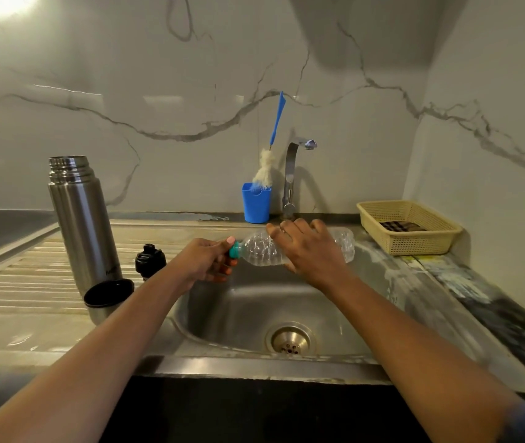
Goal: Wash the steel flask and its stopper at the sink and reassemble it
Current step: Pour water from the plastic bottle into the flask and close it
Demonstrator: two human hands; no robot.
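The steel flask [80, 215] stands upright and uncapped on the draining board, left of the sink basin [274, 311]. Its black stopper [150, 261] sits just right of it, and a steel cup lid [109, 298] with a black lining stands mouth-up in front. Over the basin I hold a clear plastic bottle [261, 247] sideways. My right hand [309, 247] grips its body from above. My left hand [207, 260] pinches its teal cap [235, 250].
A blue holder [256, 203] with a blue-handled bottle brush [275, 129] stands behind the basin beside the steel tap [291, 177]. A beige plastic basket [408, 227] with a dark cloth sits at the back right. The drain [290, 340] lies in the basin's floor.
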